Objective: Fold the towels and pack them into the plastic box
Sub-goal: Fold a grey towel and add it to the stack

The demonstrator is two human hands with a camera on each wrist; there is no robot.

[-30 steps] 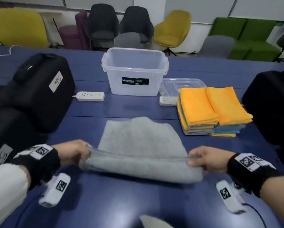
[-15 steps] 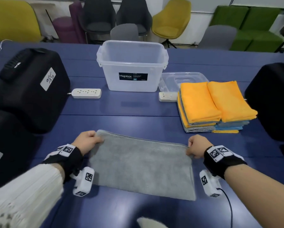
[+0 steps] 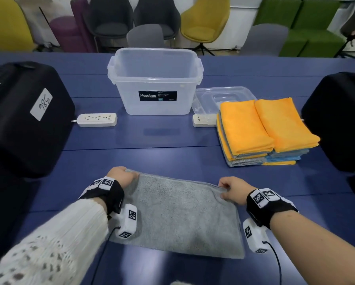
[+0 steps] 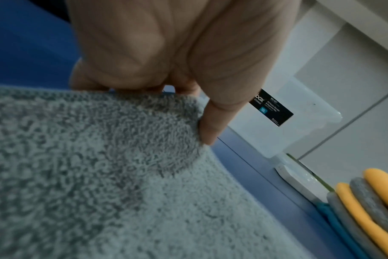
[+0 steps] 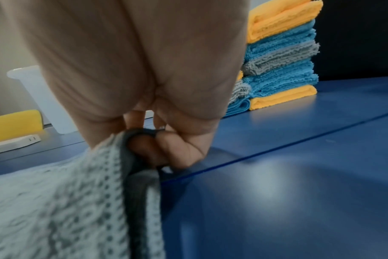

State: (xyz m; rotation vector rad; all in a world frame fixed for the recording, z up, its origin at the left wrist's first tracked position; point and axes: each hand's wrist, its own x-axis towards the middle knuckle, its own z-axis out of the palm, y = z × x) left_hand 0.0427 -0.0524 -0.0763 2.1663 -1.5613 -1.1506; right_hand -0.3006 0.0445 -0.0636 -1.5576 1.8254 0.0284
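A grey towel (image 3: 178, 214), folded in half, lies flat on the blue table in front of me. My left hand (image 3: 121, 175) pinches its far left corner (image 4: 188, 108), thumb on the right side of the cloth. My right hand (image 3: 232, 189) pinches the far right corner (image 5: 142, 136), fingers curled around the dark hem. The clear plastic box (image 3: 155, 81) stands open and empty at the table's middle back. To its right, two stacks of folded orange, blue and grey towels (image 3: 263, 128) sit side by side.
The box's clear lid (image 3: 219, 97) lies behind the towel stacks. Two white power strips (image 3: 97, 119) (image 3: 203, 120) lie near the box. Black cases stand at the left (image 3: 24, 118) and right (image 3: 336, 120) edges. Chairs line the far side.
Both hands carried the near edge of the grey towel away from me and laid it on the far edge, halving the towel. They now hold the far corners low on the table.
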